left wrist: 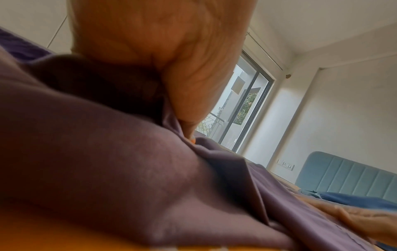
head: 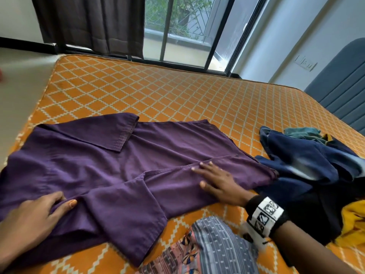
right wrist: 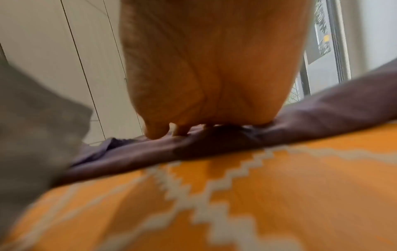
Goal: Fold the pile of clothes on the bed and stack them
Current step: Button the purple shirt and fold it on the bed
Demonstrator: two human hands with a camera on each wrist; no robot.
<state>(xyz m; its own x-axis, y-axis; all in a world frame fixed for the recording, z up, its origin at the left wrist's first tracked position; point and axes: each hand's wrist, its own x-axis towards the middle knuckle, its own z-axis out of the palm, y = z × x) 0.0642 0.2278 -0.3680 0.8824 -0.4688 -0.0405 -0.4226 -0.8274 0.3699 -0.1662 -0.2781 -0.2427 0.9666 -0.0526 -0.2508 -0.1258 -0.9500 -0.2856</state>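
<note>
Purple shirt (head: 110, 161) lies spread on the orange patterned bed (head: 177, 91), long axis running left–right across the head view: collar end toward the left, hem toward the right, where it meets the unfolded pile (head: 308, 169) of dark blue and yellow garments.

Left hand (head: 33, 218): fingers curled into the cloth, thumb on top, gripping a raised fold near the shoulder; the left wrist view shows fabric bunched under the palm.

Right hand (head: 215, 182): fingers straight and slightly spread, palm flat on the shirt's near-right panel, pressing, not gripping. The right wrist view agrees: fingertips (right wrist: 156, 132) down on purple cloth.

Both sleeves look already turned inward over the body, near sleeve (head: 126, 220) lying diagonally toward the near edge.

Judgement: the next fold probably runs along the long axis, one end carried onto the other. The hem lies just right of the flat hand, which is the nearer one; the left pins the collar end. No folded stack is visible yet
</note>
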